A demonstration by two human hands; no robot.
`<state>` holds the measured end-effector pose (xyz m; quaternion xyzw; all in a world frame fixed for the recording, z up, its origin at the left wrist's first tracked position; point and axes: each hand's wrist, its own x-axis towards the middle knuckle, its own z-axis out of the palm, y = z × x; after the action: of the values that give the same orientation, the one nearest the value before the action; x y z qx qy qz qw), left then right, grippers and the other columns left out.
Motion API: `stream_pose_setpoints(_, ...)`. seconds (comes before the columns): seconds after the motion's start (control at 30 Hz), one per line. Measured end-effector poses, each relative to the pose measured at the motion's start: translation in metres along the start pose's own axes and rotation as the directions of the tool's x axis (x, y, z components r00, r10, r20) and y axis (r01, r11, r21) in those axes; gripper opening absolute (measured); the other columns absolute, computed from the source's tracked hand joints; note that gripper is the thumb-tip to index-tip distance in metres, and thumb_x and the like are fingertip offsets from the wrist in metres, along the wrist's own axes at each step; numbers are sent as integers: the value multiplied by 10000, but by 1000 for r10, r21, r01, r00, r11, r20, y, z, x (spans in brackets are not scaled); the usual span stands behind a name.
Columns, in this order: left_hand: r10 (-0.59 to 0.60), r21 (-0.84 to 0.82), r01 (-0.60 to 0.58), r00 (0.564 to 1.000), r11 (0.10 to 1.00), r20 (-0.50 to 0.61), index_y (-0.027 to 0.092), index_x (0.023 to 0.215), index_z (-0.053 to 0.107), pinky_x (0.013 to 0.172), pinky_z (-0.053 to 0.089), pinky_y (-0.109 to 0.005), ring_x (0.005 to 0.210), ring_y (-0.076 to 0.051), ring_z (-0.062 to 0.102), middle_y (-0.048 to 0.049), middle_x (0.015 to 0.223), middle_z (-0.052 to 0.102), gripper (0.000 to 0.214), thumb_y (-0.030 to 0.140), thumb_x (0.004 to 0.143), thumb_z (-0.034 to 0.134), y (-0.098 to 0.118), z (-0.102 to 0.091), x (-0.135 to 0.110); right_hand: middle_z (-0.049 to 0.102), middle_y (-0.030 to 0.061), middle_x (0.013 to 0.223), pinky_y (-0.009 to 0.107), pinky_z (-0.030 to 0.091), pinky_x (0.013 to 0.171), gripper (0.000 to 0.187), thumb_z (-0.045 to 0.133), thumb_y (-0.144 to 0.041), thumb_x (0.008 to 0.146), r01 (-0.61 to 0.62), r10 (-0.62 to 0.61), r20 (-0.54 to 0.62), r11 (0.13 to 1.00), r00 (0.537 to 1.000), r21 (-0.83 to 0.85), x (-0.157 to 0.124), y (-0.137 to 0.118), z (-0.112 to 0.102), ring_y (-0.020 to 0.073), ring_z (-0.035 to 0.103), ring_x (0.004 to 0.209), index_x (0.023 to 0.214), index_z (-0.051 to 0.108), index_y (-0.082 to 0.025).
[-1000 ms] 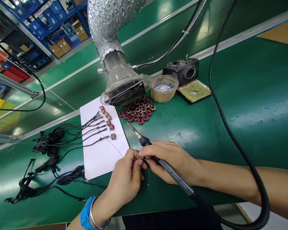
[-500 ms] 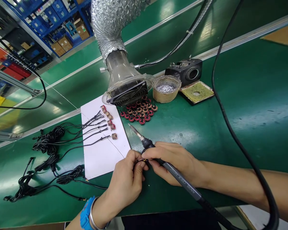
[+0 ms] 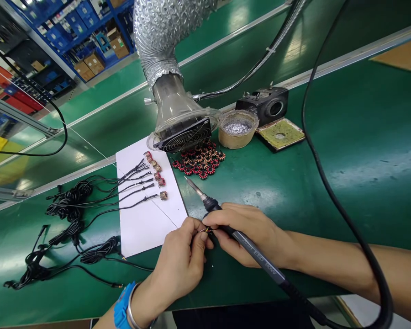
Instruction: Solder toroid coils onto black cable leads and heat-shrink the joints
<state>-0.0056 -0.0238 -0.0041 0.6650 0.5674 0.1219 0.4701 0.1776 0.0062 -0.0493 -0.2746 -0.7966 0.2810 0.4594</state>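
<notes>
My right hand (image 3: pixel 251 230) grips a black soldering iron (image 3: pixel 256 257), its metal tip (image 3: pixel 192 185) pointing up and left over the green bench. My left hand (image 3: pixel 183 260), with a blue watch at the wrist, pinches a small wire end (image 3: pixel 205 230) right against my right fingertips. Both hands meet just right of a white paper sheet (image 3: pixel 145 221). On the sheet lie several black leads with small copper coils (image 3: pixel 162 195) at their ends. A pile of red and black toroid coils (image 3: pixel 200 162) sits beyond the iron's tip.
A foil fume duct with a fan hood (image 3: pixel 181 132) hangs over the coil pile. A solder pot (image 3: pixel 238 128), a black iron stand (image 3: pixel 267 104) and a yellow sponge tray (image 3: pixel 281 132) stand behind. Coiled black cables (image 3: pixel 68 205) lie at the left. The iron's cord (image 3: pixel 329 183) loops at the right.
The hands stay pinched together at the same spot; the view has shifted slightly, and the iron's tip sits a little lower and to the right.
</notes>
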Motion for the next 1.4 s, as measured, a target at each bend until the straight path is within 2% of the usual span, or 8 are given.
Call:
stream_pose_setpoints(0.2,29,16,-28,999,999,-20,208,897,514,587,415,-250,635,-150,584,-17,754,641,144,279,967,410,1,0,1,651,8,808,222,478,631,277,495,-60,827,-5,5,11,999,1000,42,0,0,1,113,569,682,1071,549,-181)
stream_pose_setpoints(0.4,4,-86,1,999,996,50,195,919,518,569,438,-240,579,-116,567,-19,821,663,205,311,990,365,2,0,0,648,-7,795,205,490,676,292,457,-34,873,-75,61,93,986,994,152,-1,0,0,94,583,701,1110,536,-186)
stream_pose_setpoints(0.47,-13,-130,20,998,991,59,195,928,513,552,441,-232,570,-110,562,-14,822,664,221,339,994,360,2,0,0,646,-7,800,197,490,672,278,466,-40,875,-83,70,93,987,993,137,0,0,-2,90,582,695,1097,543,-189)
stream_pose_setpoints(0.7,-47,-208,64,995,976,87,201,891,488,519,404,-204,515,-80,511,5,798,668,225,360,994,366,2,-1,2,663,18,859,223,507,690,278,509,-69,840,-9,10,-50,1000,999,19,6,-1,-7,112,615,734,1092,536,-183)
stream_pose_setpoints(0.87,-8,-139,19,997,990,79,201,898,490,529,420,-219,534,-94,529,-3,819,651,204,344,987,374,5,-1,1,626,-32,717,201,465,622,297,507,-70,869,45,-45,9,998,999,32,4,-1,-1,96,558,626,1124,555,-214)
stream_pose_setpoints(1.0,-2,-119,9,998,993,65,203,923,488,535,429,-214,538,-84,543,-3,842,645,181,333,988,380,5,-4,0,618,-10,751,229,436,594,266,492,-97,886,26,-24,27,996,999,-86,-2,-2,-1,118,553,649,1122,551,-205)
stream_pose_setpoints(1.13,-33,-235,51,996,971,80,201,918,484,485,408,-185,492,-57,524,4,822,648,205,362,992,381,2,-3,1,648,-19,769,233,458,633,235,498,-86,880,-17,17,2,997,1000,-78,-3,-6,-3,116,568,668,1084,543,-193)
stream_pose_setpoints(1.4,-60,-492,126,987,861,148,176,895,471,368,294,-139,384,-12,443,24,749,627,228,393,962,453,-2,2,7,635,-16,763,213,491,667,265,498,-69,862,-24,23,-10,998,1000,-61,-1,-11,-4,104,592,673,1093,546,-188)
